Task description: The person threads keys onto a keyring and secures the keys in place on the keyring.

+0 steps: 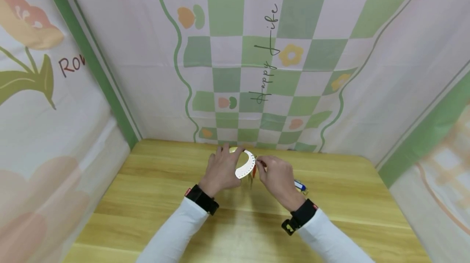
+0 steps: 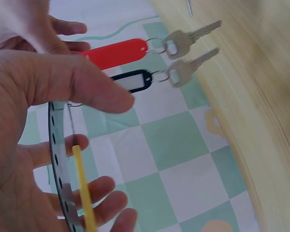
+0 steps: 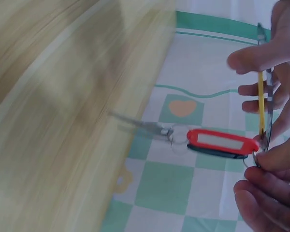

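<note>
— What's the left hand point(image 1: 220, 170) got, above the pale wooden table point(image 1: 154, 197)?

— Its fingers curl round a curved white perforated strip point(image 1: 247, 166), thumb over the top, with a thin yellow stick point(image 2: 83, 188) against the strip.

— And the right hand point(image 1: 277, 177)?

— Fingertips pinched together at the strip's end, where a red plastic key tag point(image 2: 115, 52) and a black plastic key tag point(image 2: 134, 81) hang, each with a silver key.

— Beyond them?

— A green-and-white checked cloth backdrop point(image 1: 301, 18).

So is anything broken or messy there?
Nothing looks broken or spilled. The left hand holds a curved strip with holes, the red key tag and black key tag hang tidily from it, and the right hand pinches at their rings.
</note>
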A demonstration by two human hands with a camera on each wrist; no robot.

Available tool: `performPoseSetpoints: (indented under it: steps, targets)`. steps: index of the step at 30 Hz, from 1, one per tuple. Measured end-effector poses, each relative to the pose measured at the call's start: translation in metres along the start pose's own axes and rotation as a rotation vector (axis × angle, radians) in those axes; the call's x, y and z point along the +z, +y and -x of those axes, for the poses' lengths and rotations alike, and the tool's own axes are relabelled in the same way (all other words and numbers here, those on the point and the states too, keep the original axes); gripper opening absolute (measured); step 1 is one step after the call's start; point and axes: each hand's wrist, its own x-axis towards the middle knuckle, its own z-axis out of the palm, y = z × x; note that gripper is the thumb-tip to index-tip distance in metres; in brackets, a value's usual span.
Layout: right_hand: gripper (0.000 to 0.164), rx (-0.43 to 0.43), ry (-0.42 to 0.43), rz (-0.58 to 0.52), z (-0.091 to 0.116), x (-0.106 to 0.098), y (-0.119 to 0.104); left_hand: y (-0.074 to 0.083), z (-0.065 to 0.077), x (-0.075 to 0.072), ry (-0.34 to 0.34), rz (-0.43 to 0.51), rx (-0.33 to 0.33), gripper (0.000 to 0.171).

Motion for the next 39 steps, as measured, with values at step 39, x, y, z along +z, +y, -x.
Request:
performPoseSetpoints:
  steps: [39]
  targets:
    - [0.005, -0.023, 0.115, -0.087, -0.013, 0.021, 0.021, -0.006, -0.019, 0.018, 0.14, -0.006, -0.03, 0.094]
